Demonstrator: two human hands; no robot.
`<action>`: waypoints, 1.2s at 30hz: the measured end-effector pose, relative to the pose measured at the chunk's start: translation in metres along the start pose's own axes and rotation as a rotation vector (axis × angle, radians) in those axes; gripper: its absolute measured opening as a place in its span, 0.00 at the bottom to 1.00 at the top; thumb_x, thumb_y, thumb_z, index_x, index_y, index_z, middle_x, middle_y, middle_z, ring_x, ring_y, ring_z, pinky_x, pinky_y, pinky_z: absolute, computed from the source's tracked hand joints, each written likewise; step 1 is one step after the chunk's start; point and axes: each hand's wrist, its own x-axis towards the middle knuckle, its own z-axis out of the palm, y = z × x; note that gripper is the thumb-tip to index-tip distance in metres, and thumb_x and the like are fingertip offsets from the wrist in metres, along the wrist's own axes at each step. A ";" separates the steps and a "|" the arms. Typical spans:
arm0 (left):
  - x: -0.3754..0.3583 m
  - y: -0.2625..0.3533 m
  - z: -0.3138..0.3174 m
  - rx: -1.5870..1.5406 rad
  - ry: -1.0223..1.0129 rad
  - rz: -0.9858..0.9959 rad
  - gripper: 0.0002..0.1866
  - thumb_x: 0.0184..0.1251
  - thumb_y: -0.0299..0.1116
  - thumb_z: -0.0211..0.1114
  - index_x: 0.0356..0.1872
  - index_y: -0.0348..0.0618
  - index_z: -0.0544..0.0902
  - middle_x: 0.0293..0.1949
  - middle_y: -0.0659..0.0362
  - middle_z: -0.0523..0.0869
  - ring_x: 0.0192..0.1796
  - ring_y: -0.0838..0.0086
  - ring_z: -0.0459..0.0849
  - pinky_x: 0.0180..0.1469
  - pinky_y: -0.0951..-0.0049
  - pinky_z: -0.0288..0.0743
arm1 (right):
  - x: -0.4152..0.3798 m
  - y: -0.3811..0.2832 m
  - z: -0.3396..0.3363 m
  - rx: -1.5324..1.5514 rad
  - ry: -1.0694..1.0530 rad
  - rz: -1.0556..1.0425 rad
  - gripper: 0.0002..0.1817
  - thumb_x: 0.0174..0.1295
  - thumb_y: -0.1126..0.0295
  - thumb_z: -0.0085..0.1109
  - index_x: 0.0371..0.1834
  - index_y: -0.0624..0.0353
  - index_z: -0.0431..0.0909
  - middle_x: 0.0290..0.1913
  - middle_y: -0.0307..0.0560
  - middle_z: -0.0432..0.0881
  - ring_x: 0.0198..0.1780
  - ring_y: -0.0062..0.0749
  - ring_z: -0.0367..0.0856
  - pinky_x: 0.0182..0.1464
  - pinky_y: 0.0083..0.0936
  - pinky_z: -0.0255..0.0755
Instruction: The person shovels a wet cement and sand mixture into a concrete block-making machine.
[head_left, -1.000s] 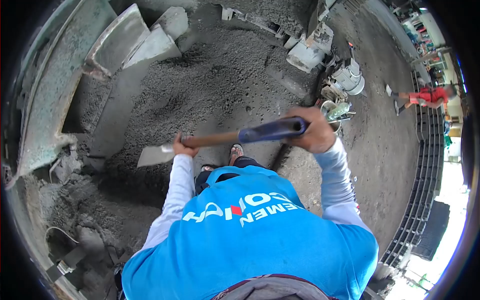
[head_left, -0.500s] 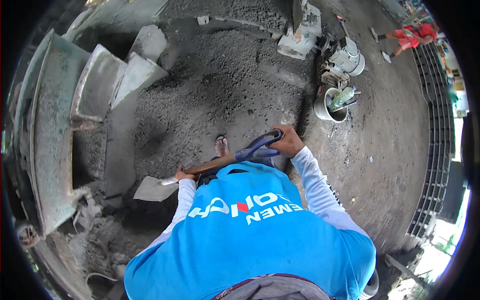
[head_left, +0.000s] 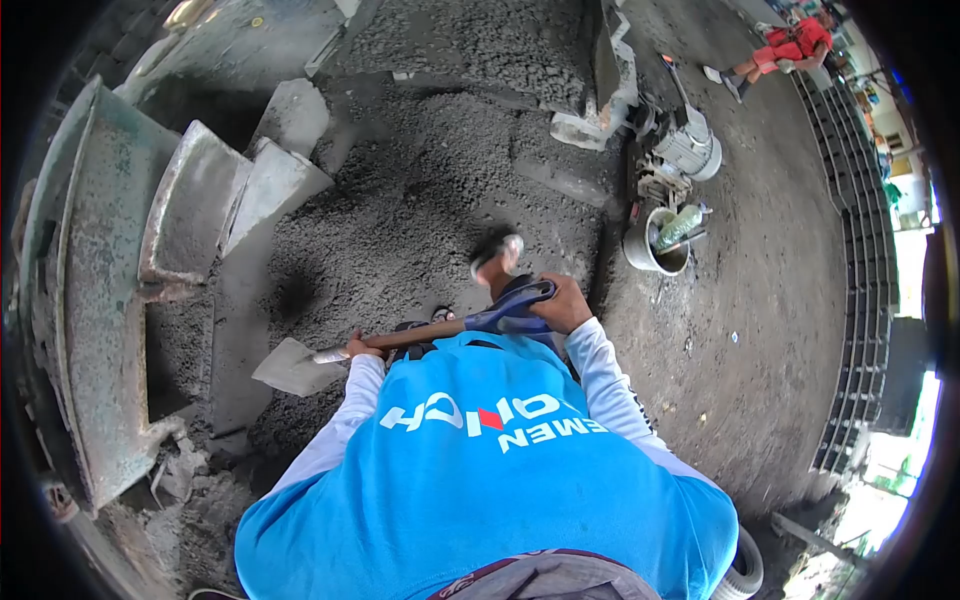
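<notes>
A shovel point(head_left: 415, 336) lies across the front of my body, its flat blade point(head_left: 297, 368) out to the left over the grey ground. My left hand point(head_left: 364, 346) is wrapped round the lower wooden shaft, close to the metal socket. At the other end, my right hand point(head_left: 563, 303) grips the blue D-shaped handle point(head_left: 512, 306). Below the shaft, one foot in a sandal point(head_left: 443, 314) is partly visible, and the other foot point(head_left: 498, 258) is stretched forward, blurred by motion. Loose grey gravelly material point(head_left: 400, 200) covers the ground ahead.
Rusty metal chute-like panels point(head_left: 110, 290) stand on the left. To the right are a motor point(head_left: 690, 150) and a bucket point(head_left: 645, 245) holding a green bottle. Grey blocks point(head_left: 860, 300) are stacked along the far right. A person in red point(head_left: 795, 45) is at the upper right.
One foot has swung forward. The shovel, still held in both hands, has shifted slightly left. The person in red has moved a little toward the upper left.
</notes>
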 end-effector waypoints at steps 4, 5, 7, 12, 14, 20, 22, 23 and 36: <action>0.007 0.011 -0.012 -0.036 -0.001 -0.002 0.27 0.60 0.49 0.64 0.53 0.40 0.71 0.48 0.45 0.79 0.47 0.49 0.78 0.56 0.43 0.71 | 0.021 -0.011 0.008 -0.027 -0.046 -0.102 0.10 0.43 0.74 0.64 0.30 0.63 0.80 0.23 0.42 0.79 0.28 0.22 0.76 0.33 0.25 0.72; -0.008 0.009 -0.006 -0.068 0.015 0.013 0.27 0.60 0.49 0.64 0.53 0.41 0.71 0.48 0.44 0.80 0.47 0.49 0.78 0.55 0.44 0.72 | 0.027 -0.017 0.006 -0.040 -0.060 -0.153 0.10 0.43 0.74 0.64 0.30 0.63 0.80 0.23 0.42 0.79 0.28 0.23 0.76 0.33 0.25 0.72; -0.026 0.003 -0.008 -0.159 0.064 0.042 0.26 0.60 0.48 0.64 0.52 0.41 0.72 0.47 0.44 0.80 0.47 0.49 0.79 0.54 0.44 0.73 | 0.037 -0.025 0.002 -0.068 -0.130 -0.145 0.10 0.43 0.74 0.64 0.31 0.63 0.80 0.25 0.42 0.81 0.29 0.23 0.77 0.34 0.24 0.72; -0.020 -0.029 -0.037 -0.322 0.000 0.078 0.23 0.63 0.48 0.63 0.48 0.40 0.74 0.40 0.44 0.82 0.42 0.49 0.80 0.51 0.45 0.74 | 0.053 -0.092 -0.010 -0.034 -0.439 -0.194 0.15 0.43 0.75 0.69 0.37 0.65 0.80 0.29 0.41 0.83 0.33 0.19 0.79 0.37 0.20 0.72; -0.048 -0.049 -0.049 -0.377 -0.060 0.034 0.22 0.64 0.47 0.62 0.48 0.40 0.73 0.39 0.44 0.83 0.41 0.49 0.80 0.51 0.45 0.74 | 0.047 -0.131 -0.011 -0.099 -0.613 -0.282 0.18 0.45 0.73 0.71 0.41 0.65 0.80 0.32 0.42 0.84 0.35 0.21 0.79 0.40 0.21 0.73; -0.126 -0.074 -0.090 -0.826 -0.186 -0.009 0.12 0.60 0.37 0.63 0.29 0.46 0.69 0.20 0.60 0.75 0.24 0.67 0.76 0.30 0.62 0.75 | 0.028 -0.176 0.009 0.113 -1.255 -0.661 0.27 0.54 0.58 0.70 0.50 0.68 0.78 0.43 0.47 0.83 0.45 0.33 0.81 0.47 0.28 0.73; -0.150 -0.078 -0.101 -0.885 -0.346 0.004 0.12 0.57 0.35 0.64 0.24 0.46 0.70 0.18 0.61 0.74 0.23 0.67 0.76 0.29 0.62 0.75 | 0.031 -0.165 0.026 0.404 -1.382 -0.639 0.29 0.62 0.51 0.62 0.55 0.67 0.76 0.46 0.49 0.82 0.47 0.37 0.80 0.48 0.31 0.74; -0.164 -0.082 -0.105 -0.913 -0.426 0.011 0.12 0.56 0.34 0.64 0.22 0.47 0.70 0.17 0.62 0.74 0.22 0.67 0.76 0.29 0.63 0.75 | 0.033 -0.151 0.041 0.377 -1.359 -0.438 0.29 0.63 0.51 0.61 0.55 0.68 0.76 0.45 0.50 0.81 0.46 0.36 0.81 0.47 0.30 0.76; -0.422 -0.117 -0.214 -0.043 -0.459 1.018 0.23 0.69 0.51 0.57 0.48 0.39 0.80 0.32 0.53 0.82 0.34 0.66 0.83 0.44 0.65 0.80 | -0.049 -0.012 0.334 0.502 -1.219 0.720 0.10 0.55 0.59 0.58 0.30 0.52 0.73 0.27 0.41 0.77 0.34 0.36 0.79 0.40 0.36 0.75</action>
